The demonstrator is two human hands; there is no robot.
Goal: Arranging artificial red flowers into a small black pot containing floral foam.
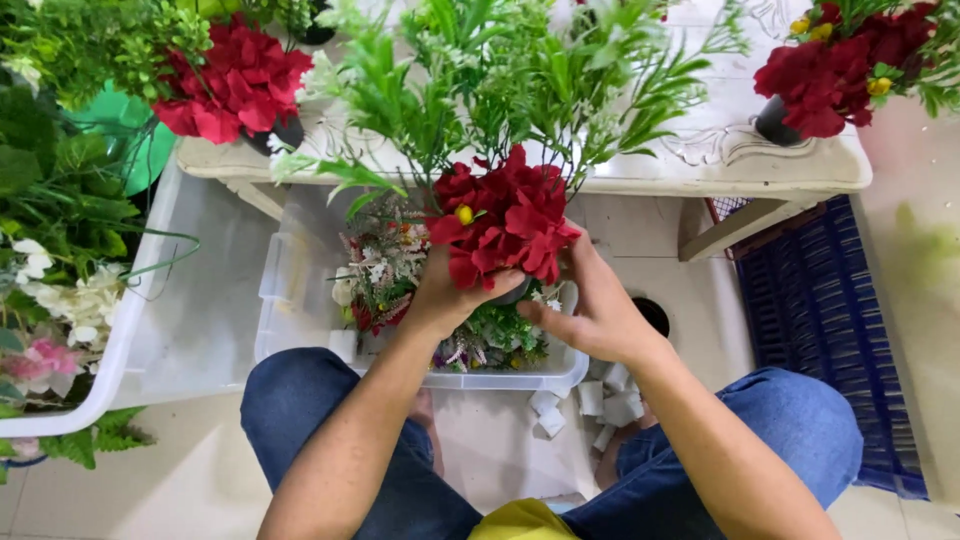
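Blue-jeaned knees [330, 420] framed the bottom of the view, with a bit of yellow shirt [520, 522] between them. Both bare forearms reached forward over a clear plastic bin [300, 270] on the tiled floor [690, 290]. That bin held a jumble of small mixed flowers [385, 275] and greenery. Above it the person held a bouquet [500, 220] of red blooms with tall green fronds rising behind, set in a small dark pot [515, 294]. His left hand [450, 295] had its grip closed around the bouquet's base, fingers wrapped just under the red petals. His right hand [595, 310] cupped the other side, fingers partly curled against the blooms and pot; how firmly it gripped could not be told, as the petals hid the fingertips. Small white foam blocks [600, 400] lay scattered on the floor between the knees, just beside the bin. Farther off stood a white counter [730, 160] carrying two more red arrangements, one at the left [235, 85] and one at the right [830, 75]. A larger white tub [170, 330] with pale flowers [70, 300] sat at the left, and a dark blue crate [830, 320] lay at the right.
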